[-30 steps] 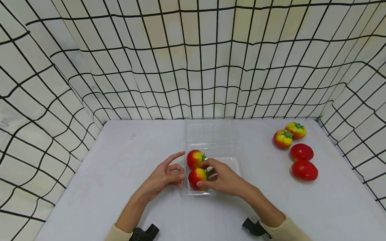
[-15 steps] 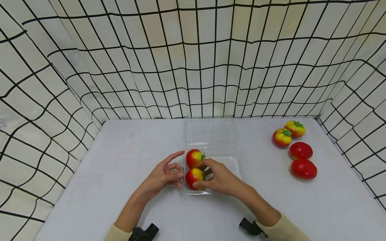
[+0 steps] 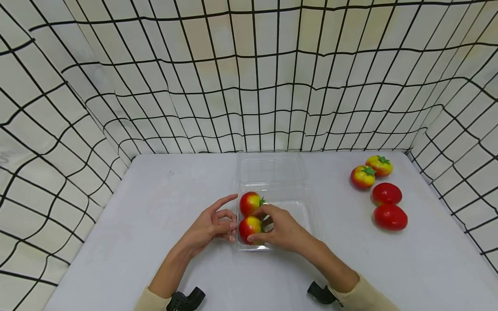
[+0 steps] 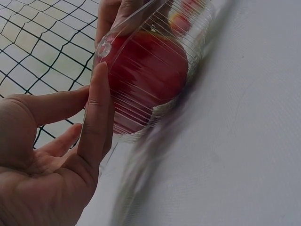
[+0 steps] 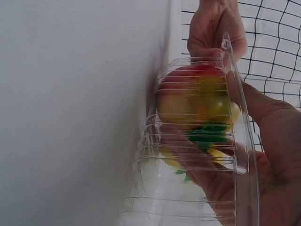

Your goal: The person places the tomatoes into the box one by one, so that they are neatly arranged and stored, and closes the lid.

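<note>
A clear plastic clamshell box [image 3: 289,211] lies with its lid folded back on the table. Along its left side sit two red-and-yellow toy tomatoes with green leaves, the far tomato [image 3: 249,204] and the near tomato [image 3: 249,230]. My right hand [image 3: 285,229] grips the near one, thumb at its front and fingers behind. Through the box wall in the right wrist view, the tomato [image 5: 193,101] shows between thumb and fingers. My left hand [image 3: 210,226] pinches the box's left rim; its fingers [image 4: 96,108] press against the outside wall in the left wrist view.
At the right of the white table [image 3: 163,185] lie two red-and-yellow toy tomatoes [image 3: 362,177] and two plain red oval fruits [image 3: 390,217]. The open lid [image 3: 272,169] lies flat behind the box. Black netting [image 3: 256,90] over white walls surrounds the table.
The near tomato and my right hand have shifted slightly left, against the box's left side. My left hand has stayed at the rim. The fruits on the right have not moved on the table.
</note>
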Available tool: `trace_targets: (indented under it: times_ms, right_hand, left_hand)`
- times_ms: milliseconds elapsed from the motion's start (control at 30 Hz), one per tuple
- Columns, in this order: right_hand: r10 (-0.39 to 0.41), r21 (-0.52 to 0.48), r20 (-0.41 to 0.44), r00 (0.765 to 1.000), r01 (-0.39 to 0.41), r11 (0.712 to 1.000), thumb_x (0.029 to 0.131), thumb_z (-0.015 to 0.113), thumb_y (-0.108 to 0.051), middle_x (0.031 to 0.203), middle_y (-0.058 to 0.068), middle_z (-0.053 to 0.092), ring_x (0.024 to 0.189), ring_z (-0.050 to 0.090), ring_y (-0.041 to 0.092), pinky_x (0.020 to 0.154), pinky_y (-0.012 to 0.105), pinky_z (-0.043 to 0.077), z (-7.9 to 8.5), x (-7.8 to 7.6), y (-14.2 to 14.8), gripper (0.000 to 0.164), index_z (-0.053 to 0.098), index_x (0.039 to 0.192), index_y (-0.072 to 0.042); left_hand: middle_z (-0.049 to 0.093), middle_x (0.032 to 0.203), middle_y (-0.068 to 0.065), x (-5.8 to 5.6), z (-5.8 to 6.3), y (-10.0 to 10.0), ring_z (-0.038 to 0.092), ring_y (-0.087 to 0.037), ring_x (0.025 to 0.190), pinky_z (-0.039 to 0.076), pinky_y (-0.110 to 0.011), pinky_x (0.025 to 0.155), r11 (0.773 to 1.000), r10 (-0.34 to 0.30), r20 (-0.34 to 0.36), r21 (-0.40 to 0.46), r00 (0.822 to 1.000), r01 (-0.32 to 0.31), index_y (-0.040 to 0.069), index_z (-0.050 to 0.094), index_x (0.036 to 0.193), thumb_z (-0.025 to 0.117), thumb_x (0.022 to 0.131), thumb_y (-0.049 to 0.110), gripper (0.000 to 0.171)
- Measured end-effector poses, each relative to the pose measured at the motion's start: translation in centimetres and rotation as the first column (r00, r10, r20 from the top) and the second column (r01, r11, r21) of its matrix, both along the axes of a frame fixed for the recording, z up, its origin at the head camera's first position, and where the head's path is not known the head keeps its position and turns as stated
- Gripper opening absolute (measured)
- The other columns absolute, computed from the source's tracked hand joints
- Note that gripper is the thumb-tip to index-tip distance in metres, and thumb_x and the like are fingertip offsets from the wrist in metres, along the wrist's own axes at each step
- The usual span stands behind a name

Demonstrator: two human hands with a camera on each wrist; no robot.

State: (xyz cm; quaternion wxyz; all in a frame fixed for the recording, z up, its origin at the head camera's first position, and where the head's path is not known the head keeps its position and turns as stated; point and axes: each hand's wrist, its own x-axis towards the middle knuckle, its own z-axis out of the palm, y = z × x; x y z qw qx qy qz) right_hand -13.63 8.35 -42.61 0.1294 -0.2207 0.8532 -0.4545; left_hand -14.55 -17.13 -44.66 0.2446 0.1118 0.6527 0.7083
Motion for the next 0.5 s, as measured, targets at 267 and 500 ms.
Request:
trace_targets:
  times_ms: [267, 500]
  right_hand:
    - [0.058, 0.009, 0.011, 0.998, -0.058, 0.998, 0.086, 0.086, -0.031, 0.128, 0.006, 0.066, 0.110, 0.068, 0.021, 0.084, 0.030, 0.065, 0.2, -0.2, 1.0, 0.058, 0.060, 0.134, -0.011]
    - [0.090, -0.066, 0.011, 0.996, -0.090, 0.994, 0.089, 0.084, -0.025, 0.127, 0.006, 0.067, 0.107, 0.071, 0.022, 0.087, 0.031, 0.065, 0.5, -0.5, 1.9, 0.051, 0.062, 0.133, -0.012]
  left_hand:
    - [0.062, 0.098, -0.002, -0.1, -0.1, 0.1, 0.071, -0.014, 0.067, 0.066, -0.030, 0.074, 1.000, 0.004, 0.012, 0.002, 1.000, -0.004, 0.016, 0.026, 0.164, 0.068, 0.098, 0.004, 0.080]
    - [0.063, 0.099, -0.003, -0.1, 0.0, -0.1, 0.072, -0.014, 0.068, 0.066, -0.031, 0.075, 1.000, 0.008, 0.013, -0.003, 1.000, -0.008, 0.016, 0.026, 0.165, 0.070, 0.097, 0.005, 0.081]
